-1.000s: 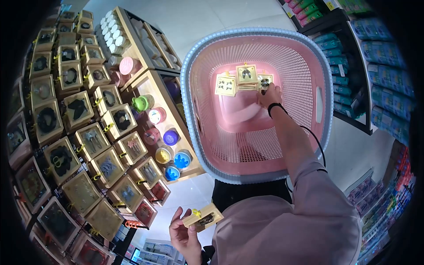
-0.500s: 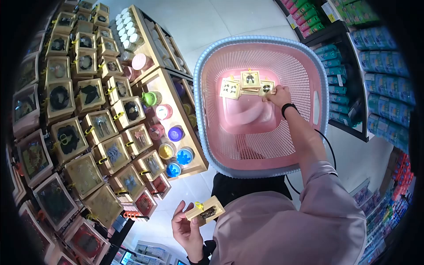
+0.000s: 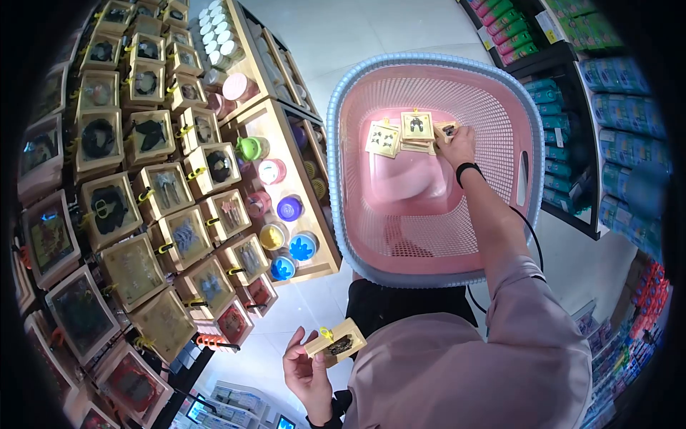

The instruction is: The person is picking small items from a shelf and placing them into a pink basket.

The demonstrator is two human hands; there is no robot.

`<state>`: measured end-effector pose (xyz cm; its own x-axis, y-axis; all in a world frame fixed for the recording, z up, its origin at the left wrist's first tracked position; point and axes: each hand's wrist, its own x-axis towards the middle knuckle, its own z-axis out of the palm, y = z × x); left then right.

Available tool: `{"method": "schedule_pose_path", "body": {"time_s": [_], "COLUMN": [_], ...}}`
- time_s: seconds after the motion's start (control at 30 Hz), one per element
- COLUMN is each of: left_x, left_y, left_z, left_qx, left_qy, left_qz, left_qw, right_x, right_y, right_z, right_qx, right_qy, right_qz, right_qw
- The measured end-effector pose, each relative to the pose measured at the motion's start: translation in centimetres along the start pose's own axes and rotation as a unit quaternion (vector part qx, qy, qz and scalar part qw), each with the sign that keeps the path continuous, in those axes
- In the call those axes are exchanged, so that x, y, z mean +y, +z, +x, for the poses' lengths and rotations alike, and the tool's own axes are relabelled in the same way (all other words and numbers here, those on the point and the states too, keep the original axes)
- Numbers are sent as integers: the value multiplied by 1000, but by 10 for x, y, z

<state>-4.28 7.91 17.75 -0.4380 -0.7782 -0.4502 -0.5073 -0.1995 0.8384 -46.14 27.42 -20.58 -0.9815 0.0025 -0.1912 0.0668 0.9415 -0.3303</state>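
Down at the lower middle, my left hand [image 3: 307,372] is closed on a small tan package [image 3: 344,347] with a dark item in its window and a yellow hanging tab. My right hand [image 3: 459,150] reaches into a pink laundry basket [image 3: 371,254] with a light blue rim, fingers closed on the edge of a tan card pack [image 3: 444,130]. Beside it lie a stack of similar packs with a dark pair of items on top [image 3: 416,125] and another stack of cream packs [image 3: 383,139]. What exactly the packs contain is too small to tell.
On the left, a rack of hanging tan packages [image 3: 146,136] runs along the aisle. A wooden display shelf [image 3: 307,268] holds jars with coloured lids [image 3: 289,209] close to the basket. Shelves of teal packs [image 3: 556,143] and blue packs [image 3: 629,118] stand on the right.
My right hand has tilted the card pack up beside the stack. The view has shifted slightly, so the basket sits further right. My left hand still holds its package.
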Motion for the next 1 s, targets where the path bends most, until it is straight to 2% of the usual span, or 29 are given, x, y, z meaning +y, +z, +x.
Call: {"method": "schedule_pose_path", "body": {"time_s": [0.03,0.37,0.6,0.63,0.67,0.7,0.83,0.9,0.97,1.0], "left_x": [-1,5,24,23,22,29,32,31,28,28], "left_y": [0,6,12,14,12,18,37,47,54,58], "left_z": [0,7,21,27,31,34,53,59,64,65], "left_qx": [0,-11,-34,-45,-48,-51,-69,-72,-86,-95], "left_qy": [-2,-7,43,56,67,62,44,26,30,32], "left_qz": [7,29,3,-14,-26,-48,-131,-184,-204,-213], "left_qw": [1000,1000,998,997,996,996,988,980,975,972], "right_x": [1,13,37,58,37,27,-67,-96,-124,-125], "right_y": [6,13,4,30,1,-10,-148,-197,-258,-267], "right_z": [-4,-34,-16,-2,-8,-11,-91,-142,-192,-209], "right_qx": [24,-125,-45,-39,-63,-111,-237,-312,-403,-442], "right_qy": [1,112,49,76,92,94,-1,-46,-75,-90], "right_qz": [-8,57,154,256,273,357,463,533,516,522], "right_qw": [1000,984,986,963,955,923,854,785,752,724]}}
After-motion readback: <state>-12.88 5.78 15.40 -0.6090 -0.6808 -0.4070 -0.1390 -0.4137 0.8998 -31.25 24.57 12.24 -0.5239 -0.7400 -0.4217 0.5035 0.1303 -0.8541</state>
